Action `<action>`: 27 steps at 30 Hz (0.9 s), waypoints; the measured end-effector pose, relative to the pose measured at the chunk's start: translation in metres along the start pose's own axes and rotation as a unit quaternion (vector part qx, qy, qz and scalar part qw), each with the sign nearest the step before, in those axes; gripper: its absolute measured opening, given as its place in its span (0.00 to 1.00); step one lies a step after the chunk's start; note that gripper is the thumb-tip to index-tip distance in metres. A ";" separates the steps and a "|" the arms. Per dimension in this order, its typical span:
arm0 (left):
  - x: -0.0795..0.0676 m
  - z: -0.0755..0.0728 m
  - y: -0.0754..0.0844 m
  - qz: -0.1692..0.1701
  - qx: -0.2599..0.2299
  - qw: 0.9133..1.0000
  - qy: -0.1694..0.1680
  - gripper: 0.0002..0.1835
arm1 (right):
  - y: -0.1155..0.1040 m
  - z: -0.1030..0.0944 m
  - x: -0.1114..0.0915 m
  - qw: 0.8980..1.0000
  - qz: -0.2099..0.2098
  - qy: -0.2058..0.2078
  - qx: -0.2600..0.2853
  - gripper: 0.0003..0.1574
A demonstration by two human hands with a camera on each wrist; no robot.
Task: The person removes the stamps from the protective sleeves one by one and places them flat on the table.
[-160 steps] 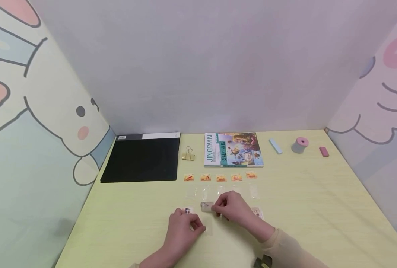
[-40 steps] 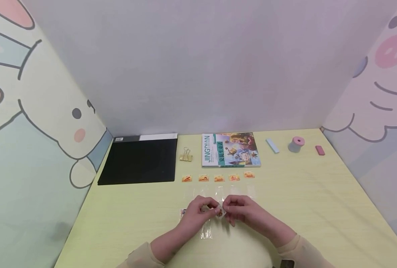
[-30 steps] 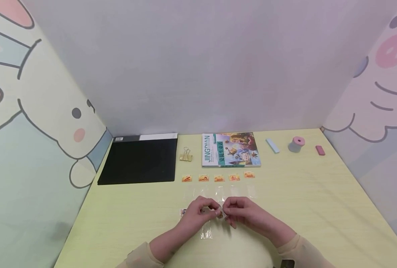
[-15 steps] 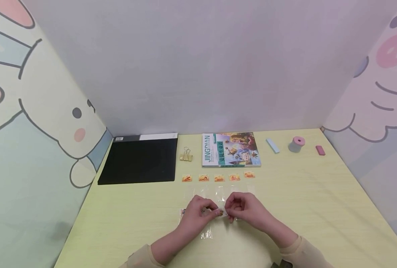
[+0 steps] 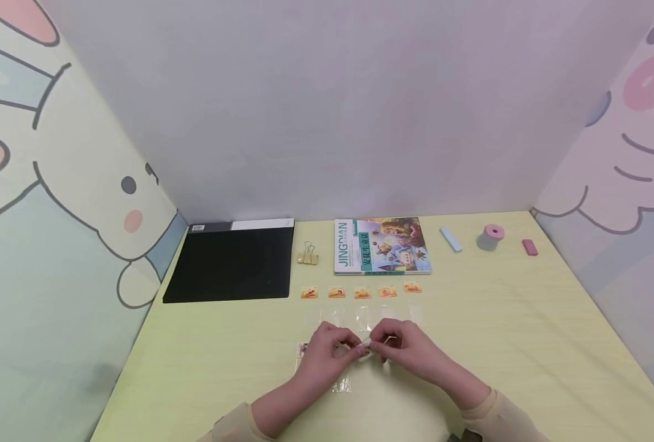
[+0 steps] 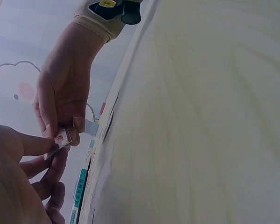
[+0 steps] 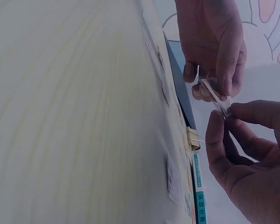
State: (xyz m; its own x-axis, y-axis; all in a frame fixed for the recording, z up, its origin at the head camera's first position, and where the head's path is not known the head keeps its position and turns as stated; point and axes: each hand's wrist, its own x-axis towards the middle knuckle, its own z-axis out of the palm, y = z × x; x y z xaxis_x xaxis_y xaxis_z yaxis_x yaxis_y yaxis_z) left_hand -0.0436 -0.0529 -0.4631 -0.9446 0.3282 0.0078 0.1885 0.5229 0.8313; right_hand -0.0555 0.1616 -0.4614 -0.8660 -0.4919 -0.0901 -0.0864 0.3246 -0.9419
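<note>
Over the front middle of the table, my left hand (image 5: 327,355) and right hand (image 5: 410,348) meet at a small clear plastic bag (image 5: 366,348) with a printed picture in it. Thumb and fingers of each hand pinch it from opposite sides. In the left wrist view the bag (image 6: 62,139) shows its picture between the fingertips. The right wrist view has the bag (image 7: 218,99) nearly edge-on. Partly behind my left hand lies a printed card (image 5: 302,348); a clear bag (image 5: 341,385) lies below that hand. A row of clear bags (image 5: 363,317) lies just beyond both hands.
Several small orange cards (image 5: 362,293) form a row behind the clear bags. Farther back are a black folder (image 5: 230,264), a gold binder clip (image 5: 308,256), a book (image 5: 383,245), a light blue bar (image 5: 451,239), a pink-topped spool (image 5: 490,237) and a dark pink block (image 5: 529,247).
From apart, with the right hand on a small grey piece and the left at a clear bag, my hands have come together on the bag. Lately its edge has tilted, showing a white strip.
</note>
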 end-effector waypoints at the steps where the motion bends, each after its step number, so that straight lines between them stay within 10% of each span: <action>1: 0.000 0.000 0.000 0.000 0.002 1.000 0.002 0.06 | 0.000 0.000 0.000 1.000 0.004 0.007 -0.005 0.07; 18: -0.017 0.003 0.002 -0.062 0.069 0.996 0.014 0.04 | -0.001 -0.018 0.004 0.986 0.095 0.132 -0.028 0.12; 27: -0.026 0.017 0.007 -0.068 0.113 0.991 0.005 0.10 | -0.002 -0.009 0.008 0.989 0.127 0.072 -0.034 0.15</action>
State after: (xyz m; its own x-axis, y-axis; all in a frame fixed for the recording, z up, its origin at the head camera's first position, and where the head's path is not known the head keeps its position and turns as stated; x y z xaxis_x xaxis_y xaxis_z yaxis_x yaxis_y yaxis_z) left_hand -0.0128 -0.0445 -0.4670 -0.9678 0.2351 -0.0902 0.1127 0.7247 0.6798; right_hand -0.0670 0.1637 -0.4570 -0.9249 -0.2685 -0.2692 0.1143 0.4789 -0.8704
